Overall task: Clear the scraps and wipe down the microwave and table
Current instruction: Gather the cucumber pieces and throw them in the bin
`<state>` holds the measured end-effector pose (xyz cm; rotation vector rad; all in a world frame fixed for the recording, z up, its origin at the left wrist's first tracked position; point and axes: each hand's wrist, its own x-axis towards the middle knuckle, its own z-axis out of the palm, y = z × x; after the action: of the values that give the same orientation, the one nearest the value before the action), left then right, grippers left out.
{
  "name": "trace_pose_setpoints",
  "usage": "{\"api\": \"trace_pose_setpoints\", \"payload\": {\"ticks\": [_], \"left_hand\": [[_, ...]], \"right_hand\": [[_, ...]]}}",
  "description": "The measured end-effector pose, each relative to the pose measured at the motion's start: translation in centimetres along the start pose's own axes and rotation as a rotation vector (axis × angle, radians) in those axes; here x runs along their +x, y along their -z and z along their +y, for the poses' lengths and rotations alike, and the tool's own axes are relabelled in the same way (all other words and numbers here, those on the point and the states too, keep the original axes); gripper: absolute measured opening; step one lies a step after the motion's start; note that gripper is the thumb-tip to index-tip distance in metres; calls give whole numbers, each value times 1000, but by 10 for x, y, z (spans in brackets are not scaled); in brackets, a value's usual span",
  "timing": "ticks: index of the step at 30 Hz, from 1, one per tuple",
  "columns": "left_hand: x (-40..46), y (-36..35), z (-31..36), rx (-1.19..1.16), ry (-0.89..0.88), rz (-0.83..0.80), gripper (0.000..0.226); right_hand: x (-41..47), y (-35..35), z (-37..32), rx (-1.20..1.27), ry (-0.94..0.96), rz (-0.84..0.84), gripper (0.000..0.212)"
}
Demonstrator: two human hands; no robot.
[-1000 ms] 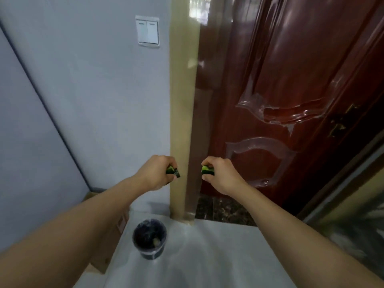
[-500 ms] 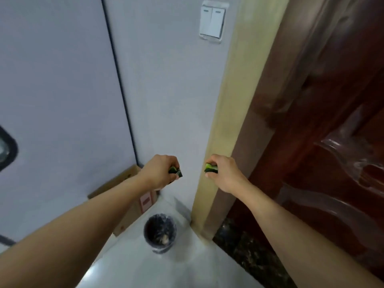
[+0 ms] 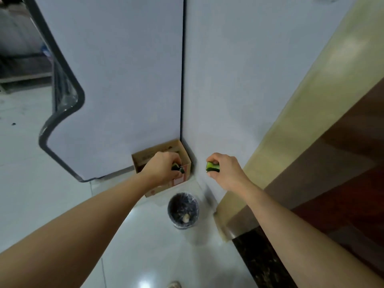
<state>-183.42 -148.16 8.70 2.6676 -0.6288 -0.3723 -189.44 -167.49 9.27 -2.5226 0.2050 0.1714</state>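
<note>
Above the floor by the room's corner, your left hand point(image 3: 164, 166) pinched a dark green peel scrap point(image 3: 177, 168), fingers curled round it so that only its end showed past the knuckles. Your right hand point(image 3: 223, 170) held a second scrap, a lighter green piece of rind point(image 3: 212, 167), with the thumb under it and the fingers curled over the top; that grip was clamped on the rind just as the left was clamped on the darker piece. You held the two hands apart at about the same height, both arms stretched forward.

Below and between your hands stood a small round bin point(image 3: 183, 210) lined with a dark bag, on the pale glossy floor point(image 3: 145, 256). A pale lump of waste point(image 3: 186, 218) lay inside it near the closer wall. Neither scrap was over the bin's mouth in this view; the left one appeared in front of an open cardboard box point(image 3: 162, 171) that sat tucked into the corner, just behind the bin.

Behind the box, two grey-white wall panels point(image 3: 124, 80) met at a dark vertical seam point(image 3: 182, 69). To your right ran a pale yellowish door frame point(image 3: 301, 104) and beside it the dark reddish-brown door point(image 3: 342, 163), with a strip of dark speckled stone threshold point(image 3: 264, 262) at its foot. At the left edge a dark rounded frame point(image 3: 60, 113) curved down the panel, and beyond it a blurred stretch of another room showed.
</note>
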Motion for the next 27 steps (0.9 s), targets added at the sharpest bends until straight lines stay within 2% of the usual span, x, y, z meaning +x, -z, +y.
{"api": "trace_pose_setpoints", "payload": {"ticks": [9,15,21,27], "left_hand": [[29,-42,-43,-127,136,-43,23],[43,-75,-55,-221,267,-3,25],[59,-142,-61,-330,502,-27,23],[78,-228,-89,-356,609,-23,22]], "right_hand": [[59,-45,14,-13,62,-106,31],[100,-80,36,-24,144,-229,31],[131,-128,76,-44,192,-352,31],[150,-203,132,-52,175,-411,34]]}}
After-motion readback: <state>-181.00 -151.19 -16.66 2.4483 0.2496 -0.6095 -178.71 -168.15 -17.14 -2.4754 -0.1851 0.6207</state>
